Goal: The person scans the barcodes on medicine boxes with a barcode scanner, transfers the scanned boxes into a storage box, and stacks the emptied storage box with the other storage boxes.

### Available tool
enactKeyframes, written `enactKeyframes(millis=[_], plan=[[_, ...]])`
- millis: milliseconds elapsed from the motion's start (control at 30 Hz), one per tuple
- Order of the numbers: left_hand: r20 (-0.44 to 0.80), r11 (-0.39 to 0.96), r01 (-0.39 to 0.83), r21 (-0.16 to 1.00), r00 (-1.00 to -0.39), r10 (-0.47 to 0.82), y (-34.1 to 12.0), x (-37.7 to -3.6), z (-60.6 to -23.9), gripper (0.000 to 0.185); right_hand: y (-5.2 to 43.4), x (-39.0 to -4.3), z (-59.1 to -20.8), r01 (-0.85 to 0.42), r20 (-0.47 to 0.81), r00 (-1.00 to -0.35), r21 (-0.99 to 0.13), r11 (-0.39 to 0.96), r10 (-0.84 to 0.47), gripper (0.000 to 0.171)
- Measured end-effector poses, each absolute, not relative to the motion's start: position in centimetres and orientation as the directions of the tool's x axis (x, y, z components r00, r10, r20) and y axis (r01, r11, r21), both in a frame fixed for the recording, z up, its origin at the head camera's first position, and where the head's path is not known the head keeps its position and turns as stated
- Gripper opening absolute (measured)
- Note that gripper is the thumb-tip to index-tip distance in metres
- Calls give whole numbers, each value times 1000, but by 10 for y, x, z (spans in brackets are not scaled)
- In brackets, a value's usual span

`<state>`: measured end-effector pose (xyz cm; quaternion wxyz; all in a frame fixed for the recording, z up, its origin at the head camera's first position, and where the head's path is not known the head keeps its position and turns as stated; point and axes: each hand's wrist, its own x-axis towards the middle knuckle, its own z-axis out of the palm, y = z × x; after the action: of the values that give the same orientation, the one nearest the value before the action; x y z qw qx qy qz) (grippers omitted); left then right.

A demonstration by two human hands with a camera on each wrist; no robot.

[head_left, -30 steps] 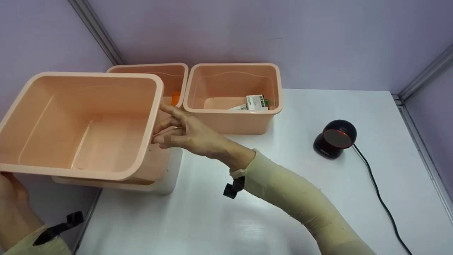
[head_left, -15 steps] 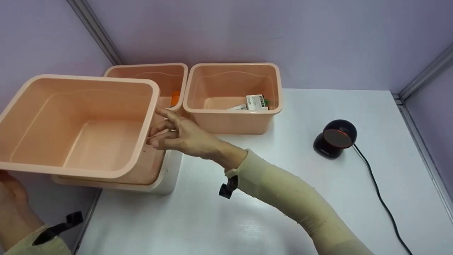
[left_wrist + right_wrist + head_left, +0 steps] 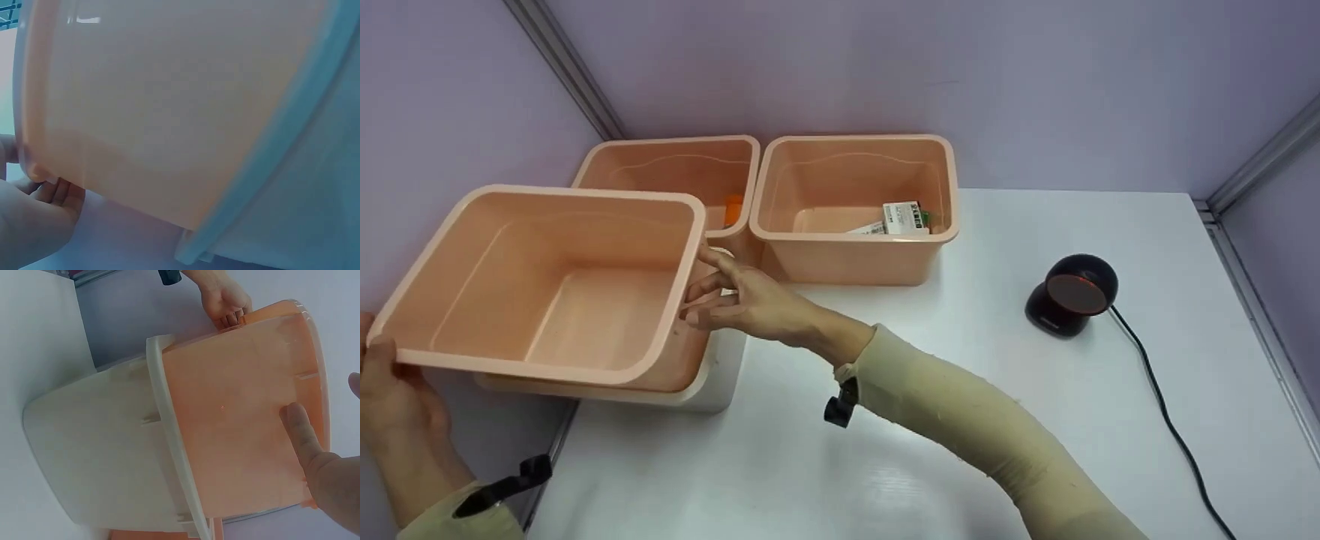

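Note:
A peach plastic bin (image 3: pixel 622 300), with nothing inside, stands tilted, its lower part inside a white bin (image 3: pixel 721 375) at the table's left. My left hand (image 3: pixel 397 405) grips its near left corner, thumb over the rim. On the opposite side my right hand (image 3: pixel 757 304) holds the bin just below the rim with bent fingers. In the right wrist view the right thumb (image 3: pixel 301 433) presses the bin's outer wall, above the white bin's rim (image 3: pixel 169 416). The left wrist view shows the left fingers (image 3: pixel 62 194) curled under the corner.
Two more peach bins stand by the back wall. The left one (image 3: pixel 671 146) holds an orange item (image 3: pixel 733 210), and the right one (image 3: pixel 847 259) holds small boxes (image 3: pixel 901 217). A black scanner-like device (image 3: pixel 1072 292) with a cable (image 3: pixel 1155 390) stands right.
The held peach bin has come down and slightly towards me, lower into the white bin. My left hand has moved up, its thumb now over the rim. The right hand has sunk slightly.

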<state>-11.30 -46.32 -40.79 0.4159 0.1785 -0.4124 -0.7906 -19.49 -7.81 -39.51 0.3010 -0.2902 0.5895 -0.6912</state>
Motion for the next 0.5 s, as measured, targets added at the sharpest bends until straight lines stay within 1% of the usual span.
enactKeyframes(millis=[100, 200, 367, 500], plan=[[-61, -414, 436, 799, -626, -778, -471, -114, -421, 40, -79, -196, -404, 94, 29, -659, -988, -120, -752, 86], [-154, -473, 367, 801, -638, -755, -479, -114, -435, 45, -81, -196, -412, 131, -2, -663, -985, -113, -748, 86], [-230, -497, 261, 828, -650, -724, -489, -115, -452, 47, -83, -196, -425, 180, -70, -667, -981, -69, -742, 84], [-285, -474, 143, 869, -639, -714, -490, -113, -458, 48, -83, -198, -433, 193, -96, -667, -980, -47, -739, 78]])
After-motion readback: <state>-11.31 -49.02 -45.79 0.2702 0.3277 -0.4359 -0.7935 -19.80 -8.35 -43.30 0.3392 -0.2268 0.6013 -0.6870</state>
